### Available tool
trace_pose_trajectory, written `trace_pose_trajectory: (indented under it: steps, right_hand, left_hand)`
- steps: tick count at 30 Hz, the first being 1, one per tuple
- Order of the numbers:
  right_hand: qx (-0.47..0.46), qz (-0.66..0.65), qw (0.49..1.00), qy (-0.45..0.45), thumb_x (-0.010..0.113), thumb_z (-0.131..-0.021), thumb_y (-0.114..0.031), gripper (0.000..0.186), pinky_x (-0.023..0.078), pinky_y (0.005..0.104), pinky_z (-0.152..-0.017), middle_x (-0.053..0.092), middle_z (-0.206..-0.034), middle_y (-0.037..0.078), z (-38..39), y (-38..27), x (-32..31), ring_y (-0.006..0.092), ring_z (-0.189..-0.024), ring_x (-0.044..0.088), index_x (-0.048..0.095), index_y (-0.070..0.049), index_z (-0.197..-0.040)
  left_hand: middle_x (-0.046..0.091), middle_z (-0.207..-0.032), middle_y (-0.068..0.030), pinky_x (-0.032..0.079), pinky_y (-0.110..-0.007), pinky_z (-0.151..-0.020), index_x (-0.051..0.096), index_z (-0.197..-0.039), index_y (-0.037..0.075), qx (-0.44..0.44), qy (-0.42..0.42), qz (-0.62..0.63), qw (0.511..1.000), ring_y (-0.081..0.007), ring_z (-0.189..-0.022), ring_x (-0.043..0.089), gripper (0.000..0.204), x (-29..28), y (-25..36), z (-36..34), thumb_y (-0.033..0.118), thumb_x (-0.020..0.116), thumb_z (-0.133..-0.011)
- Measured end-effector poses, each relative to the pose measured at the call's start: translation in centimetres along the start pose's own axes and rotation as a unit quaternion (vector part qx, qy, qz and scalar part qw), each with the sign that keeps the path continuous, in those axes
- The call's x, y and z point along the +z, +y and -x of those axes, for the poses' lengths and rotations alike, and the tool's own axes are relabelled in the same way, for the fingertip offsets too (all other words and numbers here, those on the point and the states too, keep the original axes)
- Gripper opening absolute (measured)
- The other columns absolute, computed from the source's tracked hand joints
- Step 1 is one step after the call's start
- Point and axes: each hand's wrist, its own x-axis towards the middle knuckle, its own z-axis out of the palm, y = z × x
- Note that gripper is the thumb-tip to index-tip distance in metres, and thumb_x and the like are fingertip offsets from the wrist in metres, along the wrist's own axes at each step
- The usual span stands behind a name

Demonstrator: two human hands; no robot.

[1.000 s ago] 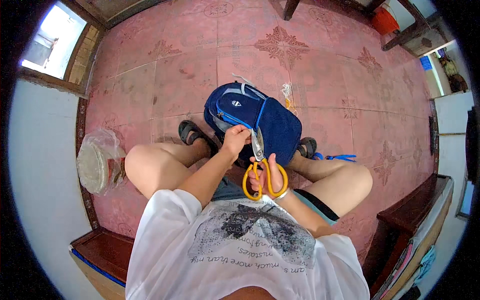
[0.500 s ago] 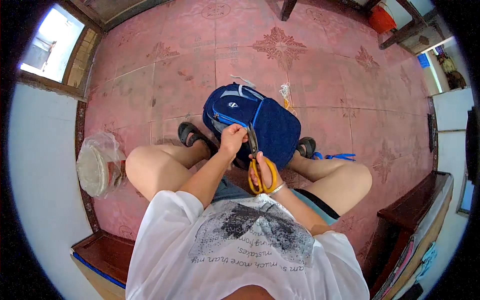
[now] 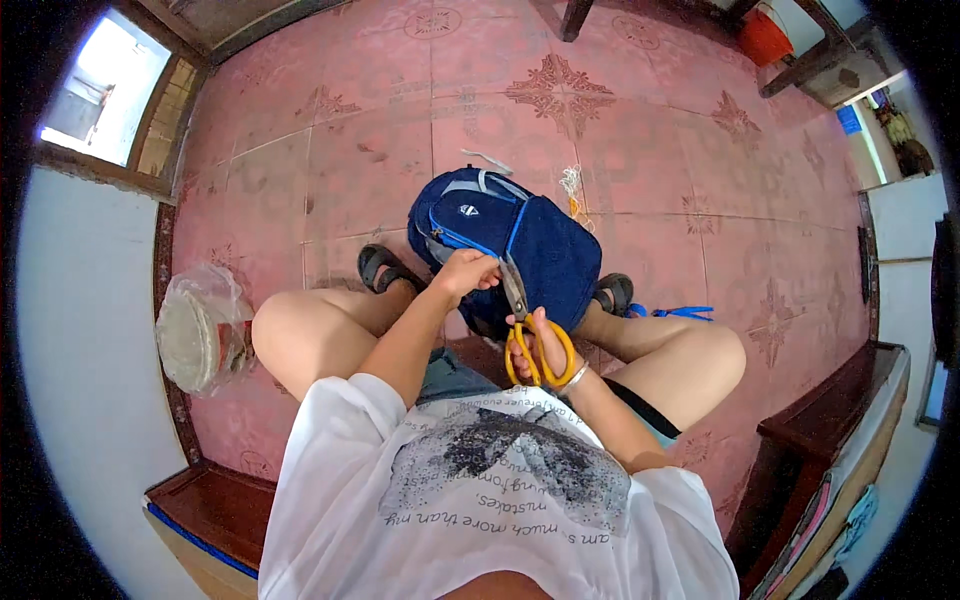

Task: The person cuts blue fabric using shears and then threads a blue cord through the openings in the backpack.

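A dark blue backpack (image 3: 552, 262) with bright blue zips and grey trim lies on the floor between my legs. My right hand (image 3: 541, 347) grips the yellow handles of a pair of scissors (image 3: 516, 290), whose blades point away from me toward the backpack. Close beside the blade tips, my left hand (image 3: 470, 274) is closed in a pinch at the bag's near side. What its fingers hold, if anything, is too small to make out.
White string (image 3: 572, 188) lies beyond the backpack, and blue straps (image 3: 680, 312) lie by my right foot. At the left wall stands a plastic-wrapped tub (image 3: 195, 335). A red bucket (image 3: 765, 38) sits far right, and a dark wooden bench (image 3: 822, 410) is near right.
The scissors and my right hand have shifted slightly right and their handles are spread wider. My left hand stays pinched near the backpack, a touch to the right.
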Motion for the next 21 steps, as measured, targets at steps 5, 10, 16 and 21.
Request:
trace_pose_trajectory:
  steps: [5, 10, 16, 21]
  right_hand:
    - [0.023, -0.154, 0.985, -0.072, 0.027, -0.076, -0.066, 0.061, 0.033, 0.0249, -0.045, 0.044, -0.07, 0.005, 1.3, -0.3, 1.0, 0.0146, -0.053, 0.041, 0.042, -0.016, -0.107]
    - [0.032, -0.2, 0.971, -0.128, 0.027, -0.075, -0.067, 0.063, 0.033, 0.0243, -0.048, 0.042, -0.074, 0.005, 1.4, -0.5, 0.9, 0.0146, -0.056, 0.039, 0.041, -0.015, -0.108]
    - [0.039, -0.273, 0.942, -0.193, 0.027, -0.075, -0.066, 0.065, 0.033, 0.0247, -0.049, 0.042, -0.075, 0.004, 1.7, -0.3, 0.9, 0.0145, -0.059, 0.038, 0.042, -0.014, -0.111]
    - [-0.001, -0.292, 0.942, -0.167, 0.027, -0.075, -0.067, 0.067, 0.031, 0.0226, -0.048, 0.04, -0.073, 0.004, 1.7, 0.3, 1.9, 0.0131, -0.057, 0.035, 0.044, -0.013, -0.111]
  left_hand:
    - [0.059, -0.071, -0.005, 0.043, -0.022, -0.059, 0.058, -0.078, 0.001, 0.032, -0.001, 0.117, 0.993, -0.0099, -0.061, 0.053, 0.018, 0.7, -0.8, 0.0, 0.018, 0.05, -0.08]
    - [0.056, -0.069, -0.0036, 0.043, -0.023, -0.062, 0.056, -0.074, 0.003, 0.051, -0.021, 0.153, 0.987, -0.0114, -0.064, 0.053, 0.015, 0.8, -1.5, -0.1, 0.017, 0.052, -0.078]
    - [0.056, -0.07, -0.0027, 0.043, -0.023, -0.062, 0.057, -0.075, 0.004, 0.083, -0.013, 0.153, 0.985, -0.0108, -0.064, 0.053, 0.014, 1.2, -2.3, -0.4, 0.015, 0.05, -0.08]
    - [0.056, -0.071, -0.0018, 0.043, -0.022, -0.062, 0.058, -0.077, 0.004, 0.107, -0.006, 0.189, 0.976, -0.01, -0.065, 0.053, 0.016, 2.0, -2.4, -0.3, 0.016, 0.048, -0.082]
